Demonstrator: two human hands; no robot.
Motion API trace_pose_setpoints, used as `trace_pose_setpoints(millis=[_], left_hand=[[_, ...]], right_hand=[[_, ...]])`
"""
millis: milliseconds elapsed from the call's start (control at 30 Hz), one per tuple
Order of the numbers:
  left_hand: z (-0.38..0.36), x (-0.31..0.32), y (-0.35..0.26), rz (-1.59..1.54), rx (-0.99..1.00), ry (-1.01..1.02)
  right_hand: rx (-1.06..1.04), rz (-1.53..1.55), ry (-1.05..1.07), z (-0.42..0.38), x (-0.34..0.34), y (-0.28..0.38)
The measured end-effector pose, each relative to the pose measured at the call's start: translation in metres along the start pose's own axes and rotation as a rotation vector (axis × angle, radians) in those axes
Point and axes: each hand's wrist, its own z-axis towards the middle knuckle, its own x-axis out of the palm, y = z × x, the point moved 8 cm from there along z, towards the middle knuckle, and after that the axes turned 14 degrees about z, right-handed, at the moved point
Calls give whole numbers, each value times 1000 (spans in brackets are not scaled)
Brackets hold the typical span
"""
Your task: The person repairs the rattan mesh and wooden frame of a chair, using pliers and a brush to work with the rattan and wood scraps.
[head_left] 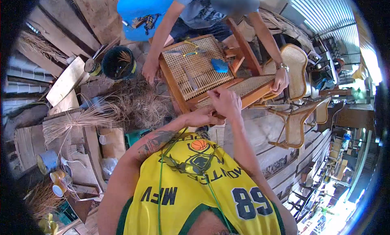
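My left hand (202, 116) is closed at the near edge of a wooden chair frame (174, 86), its fingertips hidden beside my other hand. Just above and right of it, my right hand (227, 103) has its fingers bent in a pinch over the narrow cane panel (248, 87). What either hand holds is too small to make out. On the woven cane seat (203, 46) lie yellow-handled pliers (190, 54), a flat-bladed tool (189, 78) and a blue item (219, 65).
Opposite me, a co-worker's hand (280, 79) grips the frame's right end; their other hand (150, 71) is at its left. A blue stool (142, 7) bears tools. Left are a dark bucket (118, 62) and loose fibre strands (146, 109); cane chairs (294, 127) stand right.
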Motion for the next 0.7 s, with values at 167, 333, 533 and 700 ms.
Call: trace_pose_setpoints(millis=[167,333,533,700], left_hand=[[-2,0,5,120,-147,67],[-4,4,10,-17,-133,86],[-2,4,13,-57,-125,77],[3,4,20,34,-69,79]], right_hand=[[-20,0,-43,0,-1,-3],[38,-19,-38,1,2,-6],[27,-2,-26,-1,1,-5],[9,-58,-46,-5,-2,-2]])
